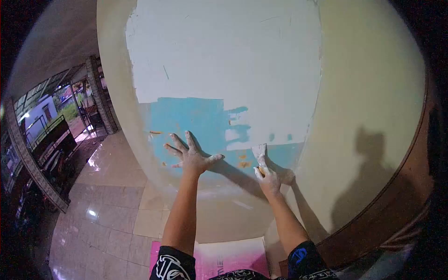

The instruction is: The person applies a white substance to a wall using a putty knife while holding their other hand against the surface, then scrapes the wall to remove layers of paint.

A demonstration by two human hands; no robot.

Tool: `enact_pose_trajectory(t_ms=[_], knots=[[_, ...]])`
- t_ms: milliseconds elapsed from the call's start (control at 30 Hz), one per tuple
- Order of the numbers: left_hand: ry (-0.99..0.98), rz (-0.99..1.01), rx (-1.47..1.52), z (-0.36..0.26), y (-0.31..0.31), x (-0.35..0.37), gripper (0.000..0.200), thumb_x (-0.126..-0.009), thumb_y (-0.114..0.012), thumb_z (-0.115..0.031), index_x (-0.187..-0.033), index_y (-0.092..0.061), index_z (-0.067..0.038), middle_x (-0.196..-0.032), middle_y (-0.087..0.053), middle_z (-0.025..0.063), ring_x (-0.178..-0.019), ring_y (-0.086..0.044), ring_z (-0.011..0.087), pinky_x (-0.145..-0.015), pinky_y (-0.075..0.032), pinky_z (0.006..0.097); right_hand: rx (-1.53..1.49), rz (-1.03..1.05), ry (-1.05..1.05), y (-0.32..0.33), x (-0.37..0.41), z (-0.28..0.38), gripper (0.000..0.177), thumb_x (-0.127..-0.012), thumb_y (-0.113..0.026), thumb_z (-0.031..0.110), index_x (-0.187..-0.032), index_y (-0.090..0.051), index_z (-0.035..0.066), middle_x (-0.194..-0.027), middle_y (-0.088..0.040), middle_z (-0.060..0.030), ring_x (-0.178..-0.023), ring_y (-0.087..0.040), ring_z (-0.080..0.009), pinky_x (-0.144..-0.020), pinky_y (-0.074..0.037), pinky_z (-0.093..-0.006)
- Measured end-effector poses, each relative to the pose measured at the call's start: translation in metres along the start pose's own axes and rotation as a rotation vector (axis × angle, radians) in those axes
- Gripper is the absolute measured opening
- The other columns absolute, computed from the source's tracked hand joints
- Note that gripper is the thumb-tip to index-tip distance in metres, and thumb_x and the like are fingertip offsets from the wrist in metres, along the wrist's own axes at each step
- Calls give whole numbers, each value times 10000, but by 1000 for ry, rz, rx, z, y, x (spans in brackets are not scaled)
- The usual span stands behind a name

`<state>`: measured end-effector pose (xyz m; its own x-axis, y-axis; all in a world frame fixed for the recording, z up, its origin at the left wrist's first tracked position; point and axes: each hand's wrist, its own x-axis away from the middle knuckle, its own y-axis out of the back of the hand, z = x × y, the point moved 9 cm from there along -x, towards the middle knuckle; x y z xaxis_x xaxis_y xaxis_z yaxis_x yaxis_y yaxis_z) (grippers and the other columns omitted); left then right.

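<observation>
My left hand (pixel 191 157) lies with fingers spread against the blue part of the wall (pixel 191 116), white stuff smeared over its fingers. To its right, my right hand (pixel 268 179) grips a putty knife (pixel 259 152) whose blade points up. The blade is at the lower edge of a white coat (pixel 224 56) that covers the upper wall. Blue patches and streaks show through the coat just above and left of the blade. Orange-brown spots (pixel 243 164) mark the blue between my hands.
Below the wall is a pink and white box (pixel 231 254). Glossy floor tiles (pixel 102 205) stretch to the left, towards an opening with a railing (pixel 51 135). A brown surface (pixel 396 200) borders the wall on the right.
</observation>
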<state>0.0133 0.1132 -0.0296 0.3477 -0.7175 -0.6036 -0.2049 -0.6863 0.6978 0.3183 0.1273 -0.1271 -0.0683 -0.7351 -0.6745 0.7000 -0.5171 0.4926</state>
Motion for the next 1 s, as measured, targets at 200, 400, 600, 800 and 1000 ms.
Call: enact_pose_trajectory(t_ms=[200, 400, 600, 800, 1000], knots=[[83, 119, 14, -4, 5, 6, 1568, -346, -700, -925, -1583, -162, -127, -1589, 229, 271, -1404, 239, 579, -861, -105, 903, 2, 46, 80, -12, -9, -12, 653, -913, -693, 296, -1496, -417, 192, -870, -706, -164, -749, -692, -333, -641, -537, -415], [137, 200, 9, -5, 5, 7, 1605, -384, -756, -871, -1586, 5, -129, -1549, 318, 277, -1379, 299, 569, -935, -82, 866, 10, 107, 43, -7, -21, -12, 650, -918, -683, 319, -1502, -406, 250, -916, -715, -159, -782, -704, -333, -664, -551, -402], [-74, -143, -36, 7, -9, 2, 1593, -360, -697, -924, -1584, -93, -102, -1580, 249, 274, -1391, 255, 586, -882, -120, 894, 80, -122, 213, 10, -26, 6, 660, -888, -706, 315, -1487, -436, 265, -803, -705, -95, -662, -676, -302, -582, -536, -418], [-22, 5, -7, 0, -4, 3, 1636, -402, -754, -870, -1566, 58, -56, -1535, 306, 319, -1365, 320, 568, -1020, 31, 798, -85, -39, 181, 2, -33, 3, 662, -894, -706, 339, -1492, -432, 261, -795, -705, -112, -655, -681, -296, -576, -537, -398], [14, 67, -2, 0, -3, 3, 1619, -421, -752, -863, -1566, 106, -105, -1519, 337, 318, -1344, 354, 571, -1012, 62, 797, 12, 12, 103, 35, -72, 45, 652, -872, -730, 342, -1464, -470, 259, -875, -725, -133, -728, -696, -350, -654, -543, -440]])
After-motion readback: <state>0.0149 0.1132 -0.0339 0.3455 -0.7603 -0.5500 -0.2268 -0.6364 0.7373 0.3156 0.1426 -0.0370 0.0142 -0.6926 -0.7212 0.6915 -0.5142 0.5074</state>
